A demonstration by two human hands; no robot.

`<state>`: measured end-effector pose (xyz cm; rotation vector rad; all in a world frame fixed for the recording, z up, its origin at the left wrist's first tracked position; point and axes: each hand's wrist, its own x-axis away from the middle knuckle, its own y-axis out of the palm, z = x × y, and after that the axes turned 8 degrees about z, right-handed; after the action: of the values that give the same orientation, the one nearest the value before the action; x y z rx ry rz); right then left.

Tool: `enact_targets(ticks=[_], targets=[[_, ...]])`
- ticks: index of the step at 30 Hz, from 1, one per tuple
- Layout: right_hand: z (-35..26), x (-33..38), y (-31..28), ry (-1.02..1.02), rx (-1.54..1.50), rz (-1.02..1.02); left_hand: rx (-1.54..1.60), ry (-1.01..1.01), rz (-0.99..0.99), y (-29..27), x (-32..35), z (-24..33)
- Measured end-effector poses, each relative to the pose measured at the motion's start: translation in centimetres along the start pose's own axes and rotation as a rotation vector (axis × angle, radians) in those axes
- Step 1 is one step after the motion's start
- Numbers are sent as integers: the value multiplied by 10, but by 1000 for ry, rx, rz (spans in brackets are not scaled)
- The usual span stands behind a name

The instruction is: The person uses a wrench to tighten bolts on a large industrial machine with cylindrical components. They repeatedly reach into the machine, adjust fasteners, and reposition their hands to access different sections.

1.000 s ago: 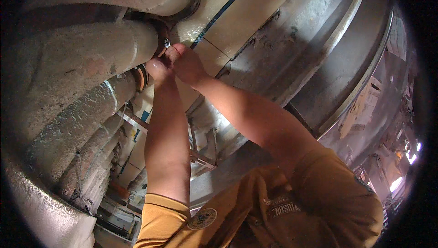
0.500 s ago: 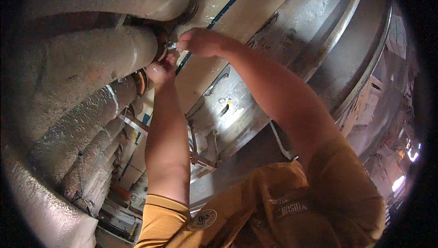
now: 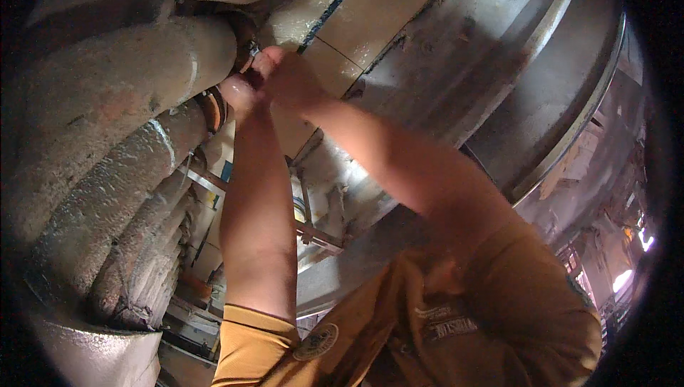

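Note:
My left hand (image 3: pixel 242 93) and my right hand (image 3: pixel 283 77) are close together at the end of a thick grey-brown cylinder (image 3: pixel 142 66). A dark rust-brown ring or collar (image 3: pixel 244 34) caps that end. Beside the ring, a small shiny bit (image 3: pixel 254 50) shows at the tips of my right fingers; its kind is too small to make out. My right fingers are bent and closed. The left hand's fingers are curled and partly covered by the right hand, so what they hold is hidden. Just below my left hand, an orange-brown ring (image 3: pixel 216 109) sits on the neighbouring cylinder.
Several more thick cylinders are stacked at the left, one (image 3: pixel 114 180) below the others. Cream tiles (image 3: pixel 388 13) with a dark blue stripe lie beyond my hands. Large curved grey metal surfaces (image 3: pixel 491 52) rise at the right. A metal frame bar (image 3: pixel 320 237) stands beside my left forearm.
My right hand has moved left and slightly down, closing in on the left hand and partly covering it. The whole view has shifted slightly.

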<state>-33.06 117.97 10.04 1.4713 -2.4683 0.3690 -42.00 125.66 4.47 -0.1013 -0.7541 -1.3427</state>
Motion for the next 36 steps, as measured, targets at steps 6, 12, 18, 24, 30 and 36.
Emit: enact_targets(ticks=[6, 12, 18, 24, 30, 36], targets=[[-53, -92, -64, 149, 590, -801, 78, -458, 47, -30, -20, 10], [19, -87, -61, -485, 497, -551, 3, -241, 24, -2, -1, 13], [11, -6, -31, -47, -55, -170, 100, -189, 14, 30, 30, 20], [4, 4, 14, 172, -100, 99, 74, -157, -59, -19, -14, 6], [-19, -73, -60, -206, 435, -684, 100, -218, 88, 8, 16, 15], [-28, -93, -71, -120, 594, -755, -75, -214, 182, 12, 17, 17]])
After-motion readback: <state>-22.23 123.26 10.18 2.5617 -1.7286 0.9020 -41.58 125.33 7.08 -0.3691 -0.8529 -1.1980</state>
